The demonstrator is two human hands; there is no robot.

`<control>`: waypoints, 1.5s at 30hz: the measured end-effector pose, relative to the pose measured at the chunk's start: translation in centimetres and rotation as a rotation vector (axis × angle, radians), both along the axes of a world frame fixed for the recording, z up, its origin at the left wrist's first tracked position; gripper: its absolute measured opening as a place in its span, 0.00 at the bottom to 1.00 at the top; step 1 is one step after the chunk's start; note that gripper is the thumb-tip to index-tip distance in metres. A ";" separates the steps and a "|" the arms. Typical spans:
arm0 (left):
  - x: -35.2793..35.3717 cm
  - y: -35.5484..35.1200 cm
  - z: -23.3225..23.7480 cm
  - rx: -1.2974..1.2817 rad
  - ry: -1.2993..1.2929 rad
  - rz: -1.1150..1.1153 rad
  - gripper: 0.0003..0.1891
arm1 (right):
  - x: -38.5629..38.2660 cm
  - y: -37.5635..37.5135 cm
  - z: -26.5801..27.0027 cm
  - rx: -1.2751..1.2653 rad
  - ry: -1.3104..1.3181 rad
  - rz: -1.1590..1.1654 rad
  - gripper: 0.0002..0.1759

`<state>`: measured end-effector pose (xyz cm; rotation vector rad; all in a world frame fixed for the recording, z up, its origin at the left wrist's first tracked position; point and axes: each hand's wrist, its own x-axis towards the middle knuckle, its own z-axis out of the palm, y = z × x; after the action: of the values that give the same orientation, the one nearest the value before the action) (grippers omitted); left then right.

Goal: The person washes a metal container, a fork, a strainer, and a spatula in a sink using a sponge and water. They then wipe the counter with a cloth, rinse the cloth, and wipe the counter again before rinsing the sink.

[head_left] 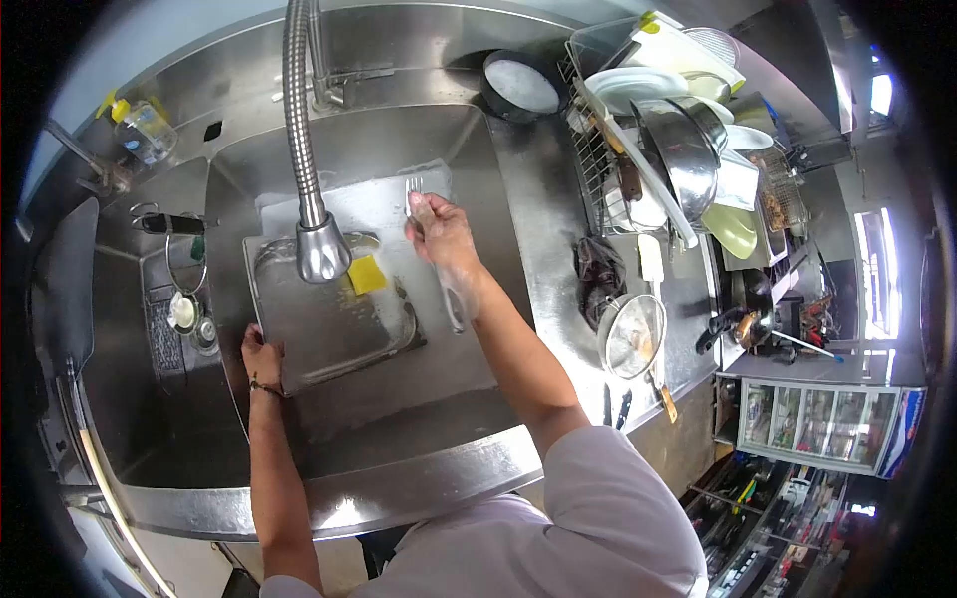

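My right hand (441, 234) is closed around a metal fork (415, 185), its tines pointing toward the back of the sink. A metal handle shows below this hand, beside the wrist. At the near left corner of a rectangular metal tray (319, 319), my left hand (261, 357) grips the edge. The tray lies in the sink basin (399, 419), with suds and water inside it. A yellow sponge (367, 274) rests in the tray. Above the tray hangs the faucet's spray head (322, 254), hiding part of it.
A dish rack (588, 149) holding plates and pots stands on the right counter. Near it are a strainer (633, 337), a dark crumpled bag (598, 279) and a pot of suds (520, 88). A soap bottle (145, 132) sits behind the left basin (140, 429).
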<state>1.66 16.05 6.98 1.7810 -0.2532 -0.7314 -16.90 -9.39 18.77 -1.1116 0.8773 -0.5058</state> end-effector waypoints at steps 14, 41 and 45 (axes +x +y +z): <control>0.7 0.4 -4.3 0.424 -0.173 0.035 0.22 | 5.4 4.3 -25.7 -0.917 0.709 0.547 0.21; -11.1 -2.1 -3.4 0.175 -0.376 -0.658 0.19 | 0.6 4.0 -14.3 0.582 -0.555 0.097 0.15; -10.6 -1.4 -1.5 0.273 -0.469 -0.761 0.18 | 2.3 8.5 -10.3 0.371 -0.056 0.152 0.16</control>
<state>-8.98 14.64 5.44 2.1093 -1.2439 -0.8845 -14.60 -0.86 8.45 -0.8128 0.7921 -0.2337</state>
